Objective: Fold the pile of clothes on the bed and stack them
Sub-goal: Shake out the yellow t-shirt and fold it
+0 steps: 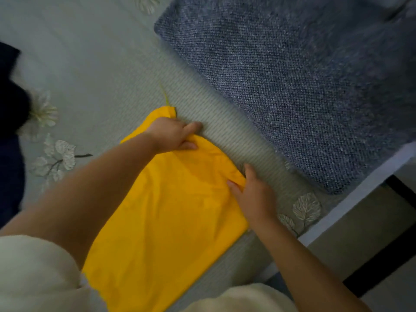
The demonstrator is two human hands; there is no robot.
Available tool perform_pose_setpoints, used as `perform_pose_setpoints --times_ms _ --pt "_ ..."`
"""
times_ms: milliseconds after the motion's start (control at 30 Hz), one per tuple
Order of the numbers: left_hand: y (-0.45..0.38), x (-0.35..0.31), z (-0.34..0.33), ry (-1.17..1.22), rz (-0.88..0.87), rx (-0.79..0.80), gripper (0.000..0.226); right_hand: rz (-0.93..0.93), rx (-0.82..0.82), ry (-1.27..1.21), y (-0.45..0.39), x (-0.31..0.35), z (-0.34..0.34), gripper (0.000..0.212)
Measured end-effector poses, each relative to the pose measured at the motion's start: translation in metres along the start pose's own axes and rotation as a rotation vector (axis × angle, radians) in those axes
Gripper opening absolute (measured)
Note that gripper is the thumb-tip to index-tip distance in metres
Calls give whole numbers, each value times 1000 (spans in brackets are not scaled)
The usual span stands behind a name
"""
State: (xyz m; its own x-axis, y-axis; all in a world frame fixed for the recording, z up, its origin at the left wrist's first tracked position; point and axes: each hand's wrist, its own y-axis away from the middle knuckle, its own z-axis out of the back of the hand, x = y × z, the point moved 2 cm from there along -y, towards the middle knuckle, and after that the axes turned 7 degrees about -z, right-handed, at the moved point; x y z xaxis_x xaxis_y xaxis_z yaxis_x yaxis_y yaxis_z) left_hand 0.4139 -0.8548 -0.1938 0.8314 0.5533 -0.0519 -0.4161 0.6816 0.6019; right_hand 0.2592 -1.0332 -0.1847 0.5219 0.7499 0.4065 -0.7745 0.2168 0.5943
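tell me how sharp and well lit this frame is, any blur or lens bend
Head view: dim, flat indoor light with no glare and only soft shadows; the yellow garment and both hands, left hand and right hand, are slightly soft; motion blur smears the dark clothes at the left edge and the grey blanket top right; wide-angle bend curves the bed edge.

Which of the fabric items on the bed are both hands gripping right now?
The bright yellow garment: left hand and right hand pinch its far edge. The dark navy clothing at far left lies untouched.
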Motion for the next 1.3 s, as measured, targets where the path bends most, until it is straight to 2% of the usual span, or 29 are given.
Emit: perform_pose_setpoints --times_ms 67,133,200,233,300,367,433,500,600,700,1033,1133,1167,1300 --pt "5 -3 -1 21 76 24 79 42 -26 -25 0 -3 1 58" --pt "21 -1 -4 47 86 -111 84 134 -100 -86 6 -1 2 53" --pt "45 0 -8 63 -44 -288 98 213 -132 -162 16 3 -3 55" --pt "61 -1 -13 56 -111 -366 96 247 -147 -186 25 8 -6 56" --pt "94 -3 -28 -42 -190 -478 80 307 -164 -175 47 19 -16 56" --pt "132 -6 -47 -70 -224 -502 70 363 -213 -100 75 32 -34 47" --pt "170 -10 -70 -87 -237 -485 69 381 -306 -17 111 47 -63 37" --pt "206 -12 -96 -95 -238 -485 69 380 -358 52 149 62 -101 37" --pt "254 -14 -137 -68 -197 -490 70 379 -342 126 199 77 -159 43" --pt "288 -14 -176 -15 -187 -476 70 401 -314 157 234 86 -202 34" --pt "339 -23 -242 28 -145 -477 59 505 -248 289 280 94 -267 38" --pt "353 -26 -256 -45 -60 -453 63 554 -183 393 288 92 -287 25" --pt "358 -29 -261 -46 -11 -436 66 577 -147 422 292 89 -294 26" --pt "381 -44 -279 185 310 -319 69 681 -57 285 301 70 -300 34"
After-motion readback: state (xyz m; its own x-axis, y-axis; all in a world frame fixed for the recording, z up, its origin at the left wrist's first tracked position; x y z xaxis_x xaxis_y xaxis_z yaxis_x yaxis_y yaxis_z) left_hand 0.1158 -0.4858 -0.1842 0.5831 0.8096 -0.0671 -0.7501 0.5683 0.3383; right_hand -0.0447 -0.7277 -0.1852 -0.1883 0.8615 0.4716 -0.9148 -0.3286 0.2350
